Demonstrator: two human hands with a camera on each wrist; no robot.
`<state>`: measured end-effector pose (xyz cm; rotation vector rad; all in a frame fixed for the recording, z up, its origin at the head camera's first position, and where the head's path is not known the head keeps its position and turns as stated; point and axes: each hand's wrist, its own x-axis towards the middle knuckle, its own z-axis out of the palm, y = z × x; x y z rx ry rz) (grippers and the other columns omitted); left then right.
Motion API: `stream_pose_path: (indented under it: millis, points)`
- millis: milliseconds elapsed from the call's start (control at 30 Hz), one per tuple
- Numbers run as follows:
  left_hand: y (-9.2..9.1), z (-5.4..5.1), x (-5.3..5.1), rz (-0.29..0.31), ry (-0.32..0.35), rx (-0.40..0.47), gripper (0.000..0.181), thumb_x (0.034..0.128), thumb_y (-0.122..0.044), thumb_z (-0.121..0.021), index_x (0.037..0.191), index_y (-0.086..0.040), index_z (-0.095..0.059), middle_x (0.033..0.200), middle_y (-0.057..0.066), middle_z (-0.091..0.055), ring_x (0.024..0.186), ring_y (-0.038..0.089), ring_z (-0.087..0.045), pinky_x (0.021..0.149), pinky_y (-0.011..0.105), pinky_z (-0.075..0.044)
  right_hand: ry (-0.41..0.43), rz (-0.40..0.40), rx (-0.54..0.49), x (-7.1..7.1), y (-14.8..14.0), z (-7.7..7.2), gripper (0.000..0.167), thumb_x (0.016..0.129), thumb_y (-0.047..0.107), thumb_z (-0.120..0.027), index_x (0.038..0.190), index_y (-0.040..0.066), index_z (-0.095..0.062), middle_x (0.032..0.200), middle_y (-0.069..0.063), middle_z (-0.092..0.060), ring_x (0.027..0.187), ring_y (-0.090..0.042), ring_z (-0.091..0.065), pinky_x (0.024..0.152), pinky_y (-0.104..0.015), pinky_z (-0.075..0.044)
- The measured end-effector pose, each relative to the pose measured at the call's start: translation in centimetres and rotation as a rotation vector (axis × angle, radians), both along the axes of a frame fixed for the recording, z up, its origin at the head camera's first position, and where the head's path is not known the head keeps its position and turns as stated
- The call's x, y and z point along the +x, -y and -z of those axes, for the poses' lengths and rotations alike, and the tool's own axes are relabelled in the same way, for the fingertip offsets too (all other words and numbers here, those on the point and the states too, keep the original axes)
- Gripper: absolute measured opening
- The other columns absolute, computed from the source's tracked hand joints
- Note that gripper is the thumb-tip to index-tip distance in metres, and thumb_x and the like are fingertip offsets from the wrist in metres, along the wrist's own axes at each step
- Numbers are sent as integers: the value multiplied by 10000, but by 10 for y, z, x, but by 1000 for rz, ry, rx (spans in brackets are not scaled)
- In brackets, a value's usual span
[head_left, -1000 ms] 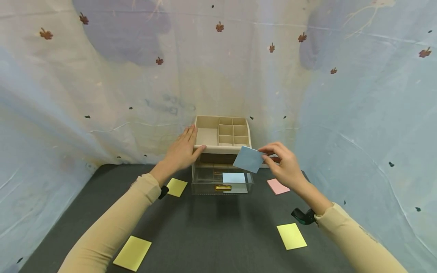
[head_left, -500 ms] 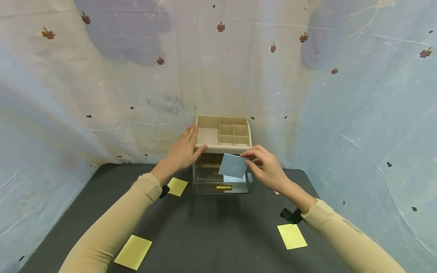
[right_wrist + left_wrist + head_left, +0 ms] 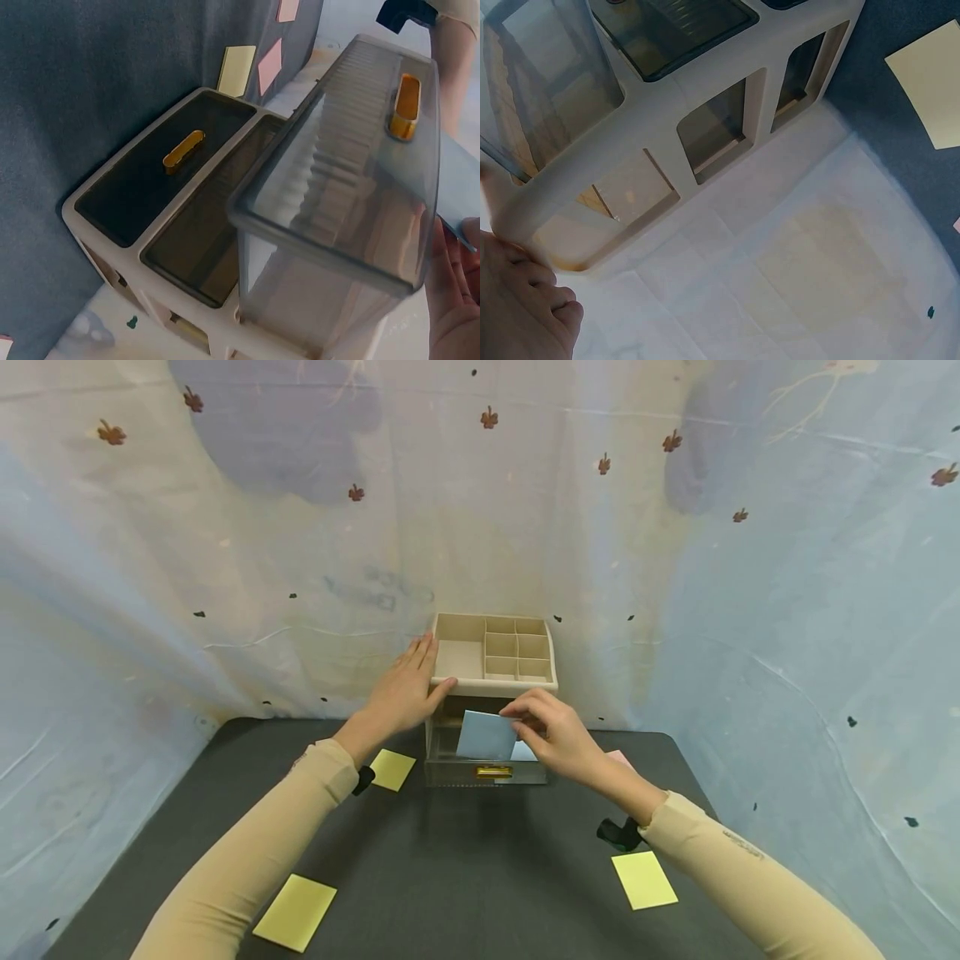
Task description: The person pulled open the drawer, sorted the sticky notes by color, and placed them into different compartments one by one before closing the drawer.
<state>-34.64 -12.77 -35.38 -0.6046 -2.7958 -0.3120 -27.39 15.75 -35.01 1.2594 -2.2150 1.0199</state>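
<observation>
A cream desk organizer (image 3: 495, 683) stands at the back of the table, its clear upper drawer (image 3: 452, 773) pulled out. My left hand (image 3: 400, 695) rests against the organizer's left side, thumb on the front rim; the left wrist view shows part of that hand (image 3: 526, 309) at the casing's corner. With my right hand (image 3: 553, 737) I pinch a blue sticky note pad (image 3: 483, 735) by its right edge, tilted over the drawer. A lighter blue pad (image 3: 527, 752) is partly visible behind it in the drawer. In the right wrist view, the drawer (image 3: 341, 169) partly covers the held pad.
Yellow sticky note pads lie at front left (image 3: 296, 912), beside the organizer (image 3: 392, 769) and at right (image 3: 645, 880). A pink pad (image 3: 619, 758) is partly behind my right forearm. A patterned curtain (image 3: 300, 543) hangs behind the dark table (image 3: 465, 877).
My right hand has carried the blue sticky note pad leftward and slightly down, from the organizer's right side to over the open drawer. The left hand has stayed in place.
</observation>
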Motion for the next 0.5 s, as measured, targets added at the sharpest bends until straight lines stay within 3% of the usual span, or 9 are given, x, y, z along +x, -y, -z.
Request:
stream_pose_path:
  millis: [300,500]
  points:
    - [-1,0,1,-8,17,6,863,1097,-589,-334,1656,11,-64,1735,176,-9,1601,365,-71,1281,513,-174,46,-9,53,-1,12,3,238,936,-110,-697,1132,25,-709,1101,-91,-642,969,-233,-694,778,-276,-624]
    - [-1,0,2,-6,26,17,868,1096,-593,-337,1657,7,-56,1736,169,-1,1603,360,-60,1286,505,-154,40,-43,88,-2,19,6,233,933,-103,-708,1137,10,-697,1096,-108,-641,939,-241,-694,755,-268,-622]
